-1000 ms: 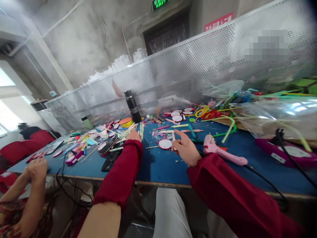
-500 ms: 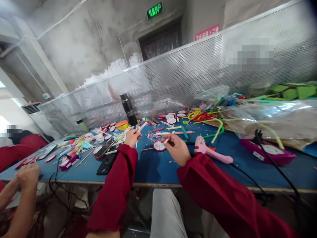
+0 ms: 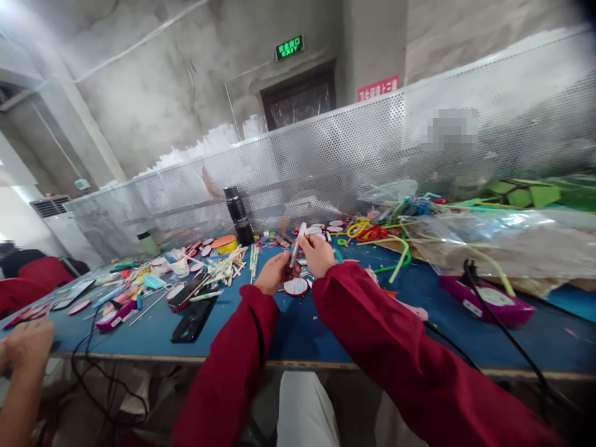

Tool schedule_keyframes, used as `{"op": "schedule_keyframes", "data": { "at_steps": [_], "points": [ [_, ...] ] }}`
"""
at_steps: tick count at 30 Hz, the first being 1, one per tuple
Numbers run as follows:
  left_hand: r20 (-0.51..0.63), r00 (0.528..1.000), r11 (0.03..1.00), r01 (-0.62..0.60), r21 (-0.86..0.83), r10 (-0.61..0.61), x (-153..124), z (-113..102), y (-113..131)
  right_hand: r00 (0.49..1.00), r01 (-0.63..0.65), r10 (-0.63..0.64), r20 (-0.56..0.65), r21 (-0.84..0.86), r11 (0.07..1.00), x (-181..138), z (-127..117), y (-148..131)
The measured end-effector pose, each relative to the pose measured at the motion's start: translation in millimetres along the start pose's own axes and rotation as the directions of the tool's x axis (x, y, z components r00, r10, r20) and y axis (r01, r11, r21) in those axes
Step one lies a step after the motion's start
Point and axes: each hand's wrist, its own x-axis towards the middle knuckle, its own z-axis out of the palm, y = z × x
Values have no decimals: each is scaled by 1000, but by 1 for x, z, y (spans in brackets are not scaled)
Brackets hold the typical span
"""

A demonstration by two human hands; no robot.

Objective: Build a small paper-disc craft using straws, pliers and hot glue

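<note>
Both of my hands come together above the middle of the blue table. The fingers of my left hand (image 3: 274, 274) are closed round the lower end of a pale, slim pen (image 3: 297, 247) that stands tilted upright. At its upper part, the fingers of my right hand (image 3: 319, 253) pinch it. Whether a small piece is also between my right fingers is hidden. Just under the hands lies a white disc with a red rim (image 3: 296, 287). A pink glue gun (image 3: 414, 310) rests on the table, mostly behind my right sleeve.
A black flask (image 3: 239, 216) stands at the back near the perforated metal screen (image 3: 354, 143). Left are wooden sticks (image 3: 228, 266), a black phone (image 3: 193, 320) and a co-worker's hands (image 3: 28, 341). A purple box (image 3: 487, 301) with a black cable sits at right beside plastic film.
My left hand has moved right with the pen, and my right hand has risen to meet it. The pen now stands between both hands. The view has shifted slightly.
</note>
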Motion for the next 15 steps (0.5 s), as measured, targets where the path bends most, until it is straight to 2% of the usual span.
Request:
{"op": "schedule_keyframes", "data": {
  "at_steps": [4,11,15],
  "points": [
    [14,998,996,68,52,-69,-4,-11,-8,1000,-31,31,6,26,999,-1,5,15],
    [87,995,982,26,185,-43,-4,-20,-14,997,-59,51,58,140,988,-4,11,24],
    [71,996,978,43,204,-58,-3,-23,-13,997,-73,64,45,232,970,1,12,30]
  ]
}}
